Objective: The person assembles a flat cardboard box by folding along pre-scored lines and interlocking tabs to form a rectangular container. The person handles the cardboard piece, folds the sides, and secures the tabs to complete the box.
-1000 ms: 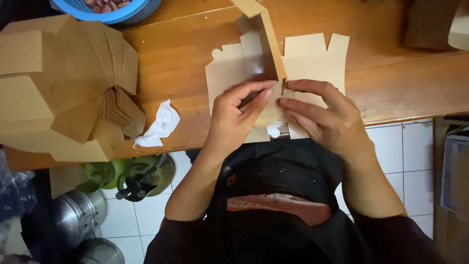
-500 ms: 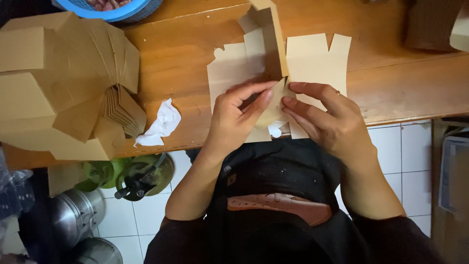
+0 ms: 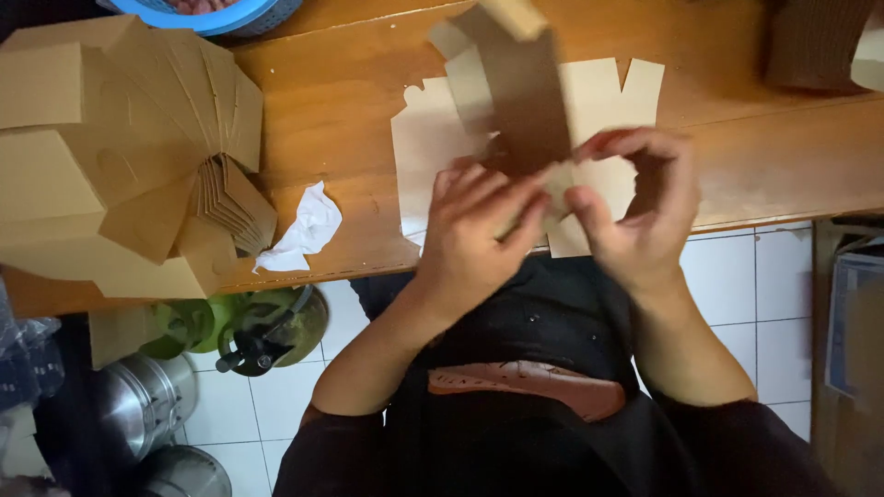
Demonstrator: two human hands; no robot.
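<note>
Now, compared with half a second ago, the cardboard blank [image 3: 516, 101] has been lifted: its brown middle panel stands up off the wooden table [image 3: 350, 120] and tilts toward the top of the frame, motion-blurred, where before it lay nearly flat with only a corner raised.

At far left, unchanged, a fanned stack of flat cardboard blanks [image 3: 120, 156] fills the upper-left of the frame, matte brown, with sharp creased edges and a tight bundle of layered edges at its lower right. Just right of it lies a crumpled white paper scrap [image 3: 308, 225] near the table's front edge. A blue plastic basket [image 3: 221, 14] with an openwork rim peeks in at the top edge. Below the table, lower left, sit a green gas canister [image 3: 244, 331] and shiny steel pots [image 3: 138, 405] on white floor tiles.

At centre, the left hand [image 3: 474, 244] has shifted slightly up; its fingers are curled closed, pinching the blank's lower edge. Pale, flat flaps of the blank spread on the table to either side of the raised panel. Right of that, the right hand [image 3: 640, 207] arches in a hook, thumb and forefinger closed on a small flap at the same lower edge, the other fingers held loosely open above.
</note>
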